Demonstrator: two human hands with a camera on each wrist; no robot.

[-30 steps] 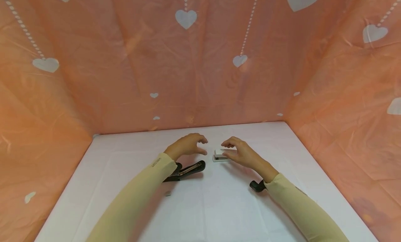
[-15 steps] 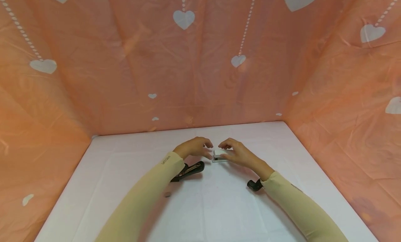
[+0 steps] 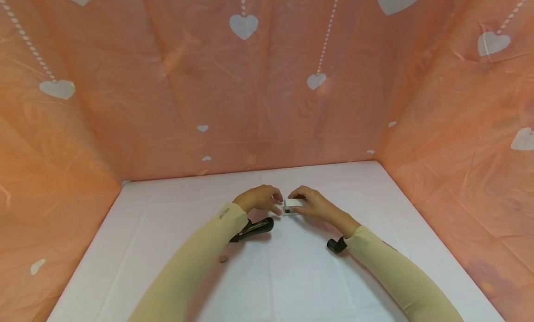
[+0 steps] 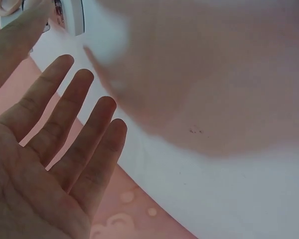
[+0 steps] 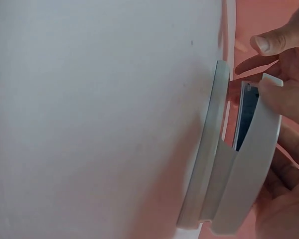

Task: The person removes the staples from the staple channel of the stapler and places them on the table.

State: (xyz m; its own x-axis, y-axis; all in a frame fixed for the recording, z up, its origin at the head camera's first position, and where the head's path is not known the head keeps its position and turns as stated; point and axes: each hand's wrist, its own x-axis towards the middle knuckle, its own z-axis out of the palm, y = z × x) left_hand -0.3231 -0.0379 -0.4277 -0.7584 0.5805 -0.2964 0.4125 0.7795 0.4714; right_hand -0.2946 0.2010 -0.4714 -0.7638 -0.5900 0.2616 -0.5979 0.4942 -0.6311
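Note:
A small white stapler (image 3: 295,203) stands on the white table near its middle. My right hand (image 3: 319,205) grips its top part from the right; the right wrist view shows the thumb on the stapler's (image 5: 254,154) upper arm and the fingers on the far side. Between upper arm and base there is a gap at the front end, with dark metal showing. My left hand (image 3: 260,198) hovers beside the stapler's left end. Its fingers (image 4: 72,114) are spread and relaxed in the left wrist view, holding nothing.
A black stapler (image 3: 259,226) lies just below the left wrist, partly behind the sleeve. Another black object (image 3: 335,245) is half hidden by the right sleeve. A small brownish piece (image 3: 223,259) lies by the left forearm. Orange curtain (image 3: 267,104) surrounds the table (image 3: 308,275).
My left hand has moved right, up to the white stapler's end. The right hand has shifted slightly left and closed onto the stapler.

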